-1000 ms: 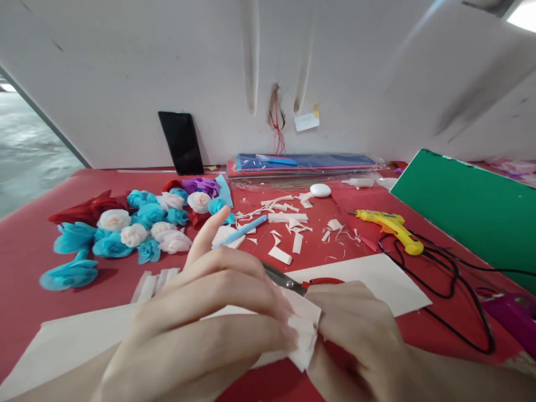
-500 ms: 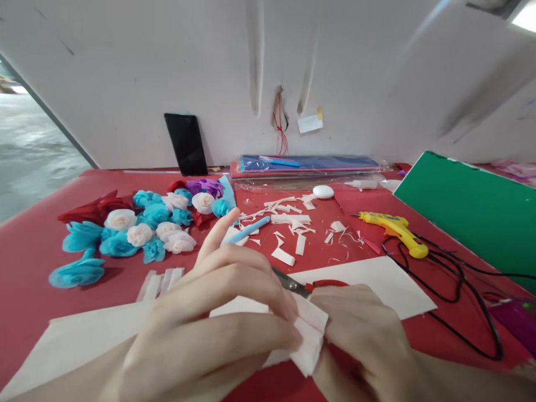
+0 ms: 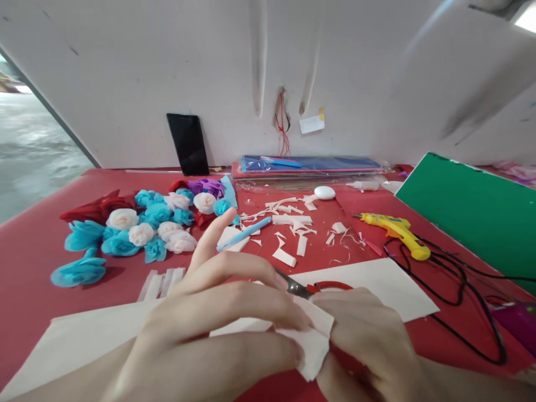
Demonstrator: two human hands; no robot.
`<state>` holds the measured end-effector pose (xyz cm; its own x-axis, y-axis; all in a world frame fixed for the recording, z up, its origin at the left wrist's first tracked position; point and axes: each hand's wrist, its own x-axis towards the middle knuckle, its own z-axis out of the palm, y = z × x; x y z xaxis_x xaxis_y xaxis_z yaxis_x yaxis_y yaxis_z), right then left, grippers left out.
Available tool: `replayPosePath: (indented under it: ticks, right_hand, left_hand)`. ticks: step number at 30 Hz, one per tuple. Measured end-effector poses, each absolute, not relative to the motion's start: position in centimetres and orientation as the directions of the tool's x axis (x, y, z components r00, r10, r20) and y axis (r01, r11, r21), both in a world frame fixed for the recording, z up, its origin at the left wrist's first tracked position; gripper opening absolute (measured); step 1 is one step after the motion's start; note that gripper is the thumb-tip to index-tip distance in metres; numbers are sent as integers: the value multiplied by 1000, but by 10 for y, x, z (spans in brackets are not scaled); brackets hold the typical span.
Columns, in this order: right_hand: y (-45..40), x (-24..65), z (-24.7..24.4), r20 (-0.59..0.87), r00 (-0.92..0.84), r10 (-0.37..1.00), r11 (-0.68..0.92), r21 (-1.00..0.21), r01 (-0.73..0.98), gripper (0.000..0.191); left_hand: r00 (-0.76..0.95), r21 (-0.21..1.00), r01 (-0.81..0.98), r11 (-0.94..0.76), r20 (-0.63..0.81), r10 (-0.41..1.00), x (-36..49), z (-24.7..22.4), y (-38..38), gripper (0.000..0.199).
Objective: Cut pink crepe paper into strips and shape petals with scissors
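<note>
My left hand (image 3: 221, 329) pinches a folded piece of pale crepe paper (image 3: 316, 349) between thumb and fingers, its little finger raised. Red-handled scissors (image 3: 298, 287) are gripped in my right hand (image 3: 368, 329), close beside the paper. Part of the blades runs behind my left fingers, so I cannot tell whether they touch the paper. White sheets (image 3: 364, 285) lie beneath and beyond both hands. Past my left fingers rests a light blue pen (image 3: 245, 233).
Pale paper scraps (image 3: 293, 220) litter the red table. Blue, white, red and purple paper flowers (image 3: 154, 215) are heaped at the left. A yellow glue gun (image 3: 396, 230) with a black cord lies right, by a green board (image 3: 473, 218). A black phone (image 3: 187, 144) leans at the back.
The folded paper and my left fingers have shifted slightly right and down, and the fingers have moved along the paper. My right hand still grips the scissors.
</note>
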<state>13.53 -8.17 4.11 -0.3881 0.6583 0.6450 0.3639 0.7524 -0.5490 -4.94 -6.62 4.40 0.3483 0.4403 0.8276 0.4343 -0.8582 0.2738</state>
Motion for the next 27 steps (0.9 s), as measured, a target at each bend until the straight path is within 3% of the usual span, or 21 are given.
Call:
replayPosePath:
  ticks: [3, 8, 13, 18, 27]
  right_hand:
    - [-82, 135, 41, 668, -361, 651, 758, -542, 363, 18]
    - [-82, 132, 41, 667, -361, 652, 757, -544, 362, 19]
    - [-82, 133, 40, 654, -369, 660, 750, -547, 371, 16]
    - [-81, 135, 40, 627, -413, 661, 751, -553, 361, 16]
    - [-80, 134, 40, 621, -437, 650, 759, -508, 406, 16]
  left_hand:
    - [391, 207, 433, -877, 834, 390, -51, 43, -65, 28]
    - [364, 261, 431, -863, 826, 432, -51, 43, -63, 29]
    - [482, 218, 372, -902, 785, 389, -57, 48, -63, 24]
    - [528, 265, 366, -892, 730, 434, -63, 49, -63, 25]
    - [512, 215, 379, -900, 761, 397, -59, 44, -60, 18]
